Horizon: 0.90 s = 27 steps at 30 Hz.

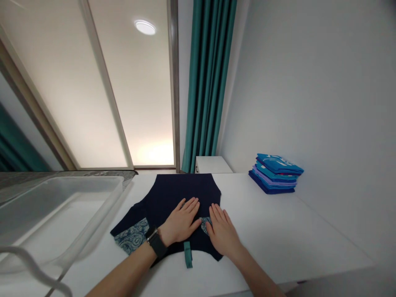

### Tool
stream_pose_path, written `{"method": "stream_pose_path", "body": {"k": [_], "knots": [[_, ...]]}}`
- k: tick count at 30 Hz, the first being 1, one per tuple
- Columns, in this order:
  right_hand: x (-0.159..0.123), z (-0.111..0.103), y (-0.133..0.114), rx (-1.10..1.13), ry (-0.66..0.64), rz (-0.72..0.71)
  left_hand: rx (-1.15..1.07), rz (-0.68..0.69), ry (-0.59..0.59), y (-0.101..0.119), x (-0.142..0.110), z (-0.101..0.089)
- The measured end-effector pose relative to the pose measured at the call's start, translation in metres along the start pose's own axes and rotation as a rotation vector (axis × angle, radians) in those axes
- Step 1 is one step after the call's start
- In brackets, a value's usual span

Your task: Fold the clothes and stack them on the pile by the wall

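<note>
A dark navy shirt (182,185) lies spread on the white table (262,231), with a teal tag (187,254) sticking out at its near edge. Blue-and-white paisley cloth (133,236) shows at its left sleeve. My left hand (180,222), with a dark watch on the wrist, rests flat on the middle of the shirt, fingers stretched out. On the shirt's right side my right hand (223,229) lies flat too, its fingers extended beside another small paisley patch (205,225). Neither hand grips anything. Both palms cover parts of the cloth beneath.
A stack of folded clothes (275,175) in blues and purple sits at the back right by the wall. On the left stands a translucent plastic bin (105,206), with a pale curved bar (34,268) in front. Behind are a small white cabinet (213,164) and a teal curtain (206,90).
</note>
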State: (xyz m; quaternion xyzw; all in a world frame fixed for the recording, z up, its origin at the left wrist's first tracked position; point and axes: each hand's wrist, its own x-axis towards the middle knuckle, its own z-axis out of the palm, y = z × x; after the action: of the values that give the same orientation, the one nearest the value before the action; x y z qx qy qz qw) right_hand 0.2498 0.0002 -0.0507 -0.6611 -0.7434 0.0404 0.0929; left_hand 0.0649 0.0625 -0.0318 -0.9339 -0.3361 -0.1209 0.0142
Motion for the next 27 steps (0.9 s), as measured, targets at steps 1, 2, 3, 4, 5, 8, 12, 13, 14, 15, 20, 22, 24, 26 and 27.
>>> {"method": "stream_pose_path", "body": {"k": [1,2,3,4,5,8,12,13,14,15,20,22,24,26,27], "knots": [[0.000,-0.001,0.000,0.001,-0.011,0.005,-0.007,-0.008,-0.010,-0.004,-0.003,-0.004],[0.001,-0.003,0.000,0.005,-0.024,0.010,-0.014,-0.020,-0.016,-0.010,-0.007,-0.007],[0.001,-0.005,0.000,0.011,-0.038,0.014,-0.023,-0.036,-0.017,-0.016,-0.012,-0.011],[0.002,-0.007,0.000,0.016,-0.052,0.018,-0.032,-0.053,-0.015,-0.024,-0.018,-0.015],[0.003,-0.010,0.000,0.021,-0.065,0.018,-0.042,-0.074,-0.010,-0.032,-0.024,-0.020],[0.008,-0.017,-0.005,0.038,-0.097,-0.010,-0.074,-0.151,0.000,-0.061,-0.047,-0.035],[0.020,-0.022,-0.023,0.076,-0.126,-0.112,-0.137,-0.254,0.038,-0.096,-0.077,-0.051],[0.024,-0.023,-0.030,0.085,-0.131,-0.147,-0.159,-0.274,0.056,-0.102,-0.083,-0.053],[0.028,-0.023,-0.037,0.093,-0.135,-0.185,-0.185,-0.295,0.076,-0.107,-0.089,-0.053],[0.032,-0.023,-0.045,0.099,-0.137,-0.224,-0.214,-0.314,0.094,-0.111,-0.095,-0.053],[0.048,-0.021,-0.083,0.119,-0.135,-0.418,-0.348,-0.359,0.125,-0.116,-0.111,-0.042],[0.051,-0.016,-0.094,0.122,-0.119,-0.468,-0.364,-0.353,0.124,-0.115,-0.113,-0.040],[0.050,-0.009,-0.101,0.120,-0.107,-0.496,-0.371,-0.346,0.136,-0.114,-0.113,-0.042],[0.048,0.000,-0.103,0.111,-0.087,-0.506,-0.382,-0.333,0.151,-0.114,-0.113,-0.045],[0.047,0.004,-0.103,0.106,-0.074,-0.508,-0.385,-0.332,0.160,-0.114,-0.113,-0.047]]}}
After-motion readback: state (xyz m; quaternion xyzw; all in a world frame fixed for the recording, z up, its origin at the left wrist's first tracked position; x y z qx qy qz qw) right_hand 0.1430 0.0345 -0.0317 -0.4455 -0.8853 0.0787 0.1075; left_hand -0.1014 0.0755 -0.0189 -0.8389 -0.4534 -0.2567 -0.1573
